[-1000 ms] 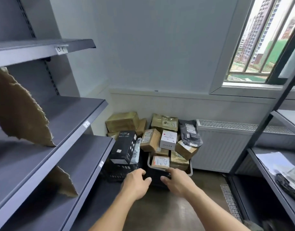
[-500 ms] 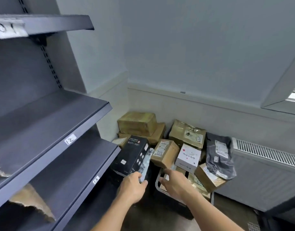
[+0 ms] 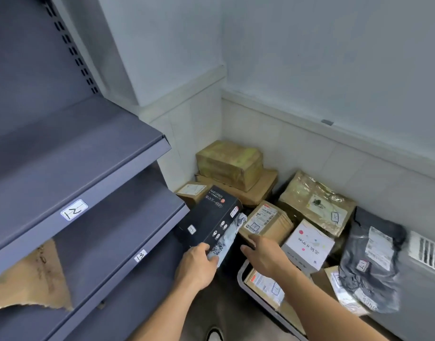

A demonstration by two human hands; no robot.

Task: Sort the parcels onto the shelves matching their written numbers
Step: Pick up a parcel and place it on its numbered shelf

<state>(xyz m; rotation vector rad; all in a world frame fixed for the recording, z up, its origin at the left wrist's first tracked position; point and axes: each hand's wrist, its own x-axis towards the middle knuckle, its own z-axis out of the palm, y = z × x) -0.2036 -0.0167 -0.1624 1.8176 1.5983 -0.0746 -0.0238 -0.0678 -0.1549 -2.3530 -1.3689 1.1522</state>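
The left hand [image 3: 199,264] grips the near end of the black hair-dryer box [image 3: 209,215], just beside the shelf [image 3: 118,232] tagged 13, while the right hand [image 3: 263,254] hovers, fingers spread, over the heaped parcels [image 3: 265,222].

Black rectangular hair-dryer carton [image 3: 209,217] is tilting up beside the dark grey metal shelves [image 3: 88,153], its near end sitting in the left hand [image 3: 196,264] grip. A crumpled grey-white poly mailer [image 3: 230,238] is lying along the carton's right side. Upper edge tag [image 3: 74,209] is reading 12, lower edge tag [image 3: 140,255] 13. Other parcels are piling in the corner:
- two brown cardboard boxes [image 3: 228,163] stacking against the wall
- small labelled brown carton [image 3: 265,221]
- white box with coloured dots [image 3: 307,244]
- plastic-wrapped brown parcel [image 3: 315,200]
- black poly bag [image 3: 369,262] slumping at the right
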